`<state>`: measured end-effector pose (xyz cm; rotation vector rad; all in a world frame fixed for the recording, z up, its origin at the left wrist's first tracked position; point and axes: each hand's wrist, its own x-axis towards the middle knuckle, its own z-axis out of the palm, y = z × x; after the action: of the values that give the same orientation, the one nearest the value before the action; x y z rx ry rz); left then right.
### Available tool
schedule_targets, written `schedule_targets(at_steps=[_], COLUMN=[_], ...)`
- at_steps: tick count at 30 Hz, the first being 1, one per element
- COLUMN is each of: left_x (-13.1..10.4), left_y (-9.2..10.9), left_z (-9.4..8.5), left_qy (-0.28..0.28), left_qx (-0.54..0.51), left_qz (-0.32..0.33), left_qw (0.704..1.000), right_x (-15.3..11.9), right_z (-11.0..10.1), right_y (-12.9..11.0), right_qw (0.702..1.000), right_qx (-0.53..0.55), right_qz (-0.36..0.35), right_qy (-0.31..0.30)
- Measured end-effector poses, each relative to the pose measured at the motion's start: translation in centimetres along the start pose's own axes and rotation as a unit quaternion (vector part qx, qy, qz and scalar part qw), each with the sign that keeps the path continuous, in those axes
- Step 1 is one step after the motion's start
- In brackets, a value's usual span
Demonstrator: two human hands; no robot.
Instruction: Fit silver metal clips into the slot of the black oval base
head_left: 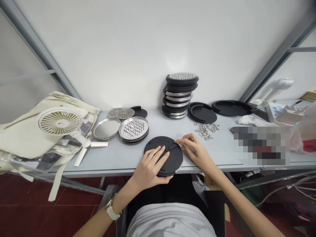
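A round black disc [174, 161] lies at the front edge of the grey table, with a slot and a small raised part on its face. My left hand [151, 166] rests on its left side, fingers spread over the top and thumb at the near rim. At the disc's upper right edge, my right hand [195, 149] pinches something too small to make out. Small metal clips [206, 131] lie in a loose pile beyond my right hand. Left of the disc is a stack of round metal graters [134, 128], beside a stack of plain metal discs [106, 128].
A tall stack of black and metal discs [178, 95] stands near the wall. Black round trays [202, 113] lie right of it. A white fan [60, 121] and cream bag [24, 141] occupy the left. Plastic bags [306, 128] are at the right.
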<state>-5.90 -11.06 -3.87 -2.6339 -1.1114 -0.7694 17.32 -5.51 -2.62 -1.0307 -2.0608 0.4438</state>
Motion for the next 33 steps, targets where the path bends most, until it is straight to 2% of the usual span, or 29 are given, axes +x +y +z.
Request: schedule_targets(at_steps=[8,13,18,33], left_x=[0.02,0.08,0.09,0.18], left_y=[0.02,-0.04,0.02,0.06], left_z=[-0.12,0.0,0.01,-0.01], left_qy=[0.0,0.002,0.005,0.011], left_qx=[-0.001,-0.001,0.003,0.001], left_qz=[0.002,0.002,0.003,0.006], left_qw=[1.0,1.0,1.0,1.0], right_x=[0.05,-0.01,0.06,0.08], right_z=[0.19,0.47,0.17,0.09], right_y=[0.44,0.37,-0.26,0.08], right_qw=[0.999,0.999,1.0,0.999], right_qx=[0.008,0.029,0.024,0.017], right_qz=[0.007,0.033,0.013,0.022], right_qy=[-0.031,-0.014,-0.003,-0.018])
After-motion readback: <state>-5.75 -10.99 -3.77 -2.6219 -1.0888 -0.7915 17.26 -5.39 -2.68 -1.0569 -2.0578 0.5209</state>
